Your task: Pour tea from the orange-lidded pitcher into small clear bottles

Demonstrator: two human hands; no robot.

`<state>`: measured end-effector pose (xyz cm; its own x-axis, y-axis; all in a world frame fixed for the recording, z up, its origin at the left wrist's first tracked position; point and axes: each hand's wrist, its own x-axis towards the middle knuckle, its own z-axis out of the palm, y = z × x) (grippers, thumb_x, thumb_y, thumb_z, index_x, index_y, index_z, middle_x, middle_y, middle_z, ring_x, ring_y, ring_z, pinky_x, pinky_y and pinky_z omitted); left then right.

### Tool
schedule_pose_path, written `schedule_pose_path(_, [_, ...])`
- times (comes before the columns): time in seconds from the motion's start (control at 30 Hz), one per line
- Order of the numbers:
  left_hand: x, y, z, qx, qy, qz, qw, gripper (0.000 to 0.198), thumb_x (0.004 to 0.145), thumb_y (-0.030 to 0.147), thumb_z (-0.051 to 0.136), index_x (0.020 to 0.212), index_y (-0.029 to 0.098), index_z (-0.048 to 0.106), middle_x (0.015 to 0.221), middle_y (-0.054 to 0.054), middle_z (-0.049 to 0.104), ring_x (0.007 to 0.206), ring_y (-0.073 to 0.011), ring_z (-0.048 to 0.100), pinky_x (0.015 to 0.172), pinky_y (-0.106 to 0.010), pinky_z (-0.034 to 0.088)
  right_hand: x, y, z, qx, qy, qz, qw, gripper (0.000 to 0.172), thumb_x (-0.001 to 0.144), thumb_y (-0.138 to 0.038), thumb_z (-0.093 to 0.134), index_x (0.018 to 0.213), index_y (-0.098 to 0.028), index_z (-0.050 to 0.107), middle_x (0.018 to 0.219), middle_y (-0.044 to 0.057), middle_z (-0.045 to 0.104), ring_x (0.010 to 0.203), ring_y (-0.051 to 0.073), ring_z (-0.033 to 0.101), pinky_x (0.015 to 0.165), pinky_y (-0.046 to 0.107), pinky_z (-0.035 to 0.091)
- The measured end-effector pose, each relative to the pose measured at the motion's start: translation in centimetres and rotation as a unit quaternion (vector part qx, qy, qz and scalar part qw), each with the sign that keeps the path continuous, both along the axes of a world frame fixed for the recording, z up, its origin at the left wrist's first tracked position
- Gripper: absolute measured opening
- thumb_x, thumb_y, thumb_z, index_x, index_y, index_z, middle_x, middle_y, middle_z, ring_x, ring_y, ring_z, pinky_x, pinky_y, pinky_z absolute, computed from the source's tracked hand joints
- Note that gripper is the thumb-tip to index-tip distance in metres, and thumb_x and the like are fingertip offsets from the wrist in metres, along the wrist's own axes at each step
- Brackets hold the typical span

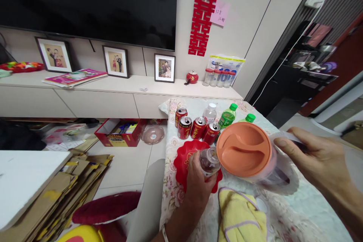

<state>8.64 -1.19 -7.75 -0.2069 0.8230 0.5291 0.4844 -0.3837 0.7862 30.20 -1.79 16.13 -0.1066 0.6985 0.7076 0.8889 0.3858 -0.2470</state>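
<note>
Currently, near the table's (172, 147) left edge, the left hand (197, 181) is curled around a clear bottle (209, 163) over a red tray (181, 159), while the right hand (320, 155) firmly grips an orange-lidded pitcher (253, 160) just beside it.

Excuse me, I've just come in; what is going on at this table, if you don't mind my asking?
A person's left hand holds a clear bottle at the red scalloped plate, while the right hand holds a pitcher with an orange lid close beside the bottle's neck. Whether anything is flowing cannot be made out. Four red drink cans stand beyond the plate, and a yellow cloth lies on the near side.
</note>
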Motion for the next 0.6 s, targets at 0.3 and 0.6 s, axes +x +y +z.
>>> schedule_pose_path(0.3, [-0.1,0.0,0.3,0.020,0.006,0.003,1.000,0.076,0.075,0.015,0.077,0.145,0.014,0.046,0.129,-0.021,0.066,0.120,-0.0390,0.069,0.098,-0.057,0.062,0.2,0.0,-0.5,-0.010,0.007,-0.003,1.000,0.054,0.090,-0.058,0.065,0.054,-0.021,0.050,0.048,-0.006,0.033,0.042,0.007,0.031,0.038,0.022,0.026])
schedule_pose_path(0.6, [-0.1,0.0,0.6,0.014,-0.028,0.001,1.000,0.072,0.076,0.018,0.077,0.142,0.015,0.049,0.127,-0.020,0.067,0.121,-0.0389,0.070,0.099,-0.056,0.062,1.0,0.0,-3.4,-0.052,0.158,-0.046,0.985,0.052,0.086,-0.059,0.071,0.056,-0.021,0.050,0.053,-0.005,0.034,0.050,0.009,0.031,0.044,0.025,0.027])
